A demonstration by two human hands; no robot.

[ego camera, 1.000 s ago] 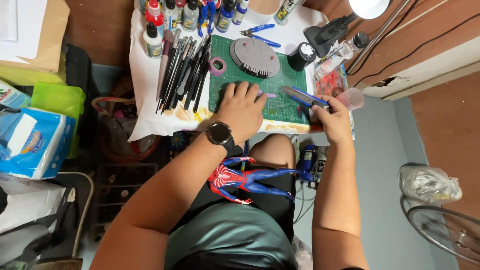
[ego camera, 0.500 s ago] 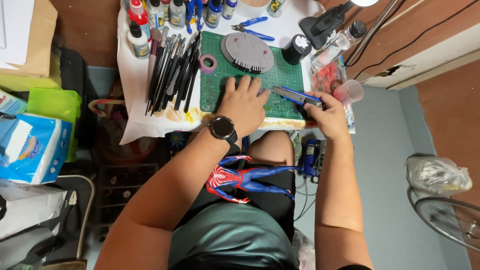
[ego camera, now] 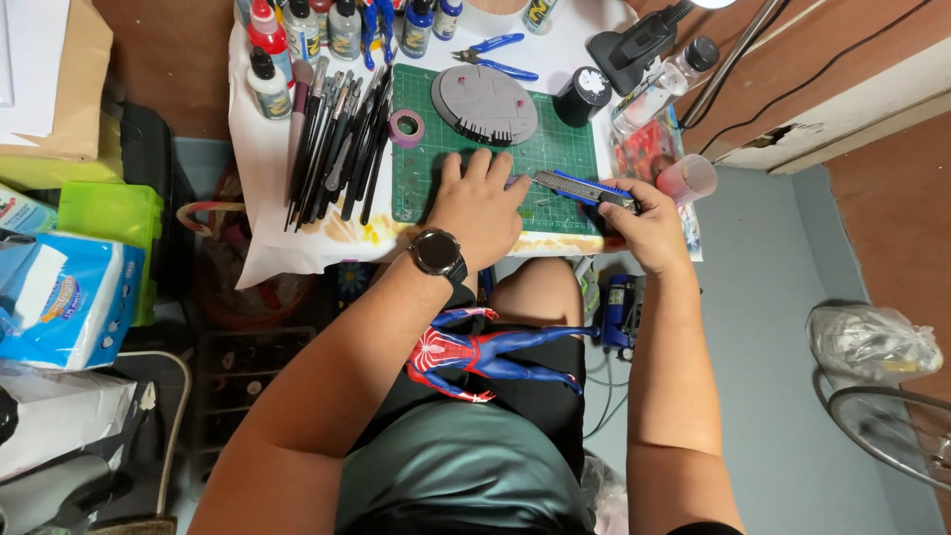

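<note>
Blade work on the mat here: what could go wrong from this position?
The left hand lies flat on the green mat with its fingertips right by the tip of the knife held in the right hand; a slip could cut them. The figure lies loose across the lap and could slide off if the legs shift.

paint bottles (ego camera: 327, 25) cropped at top, knife tip hidden

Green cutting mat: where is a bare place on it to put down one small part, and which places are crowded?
On the green cutting mat, bare room lies right of the grey round base, below the black jar. Another patch lies between the purple tape roll and the left hand. The near edge is crowded: the right hand holds a utility knife there. The brushes fill the mat's left side.
</note>
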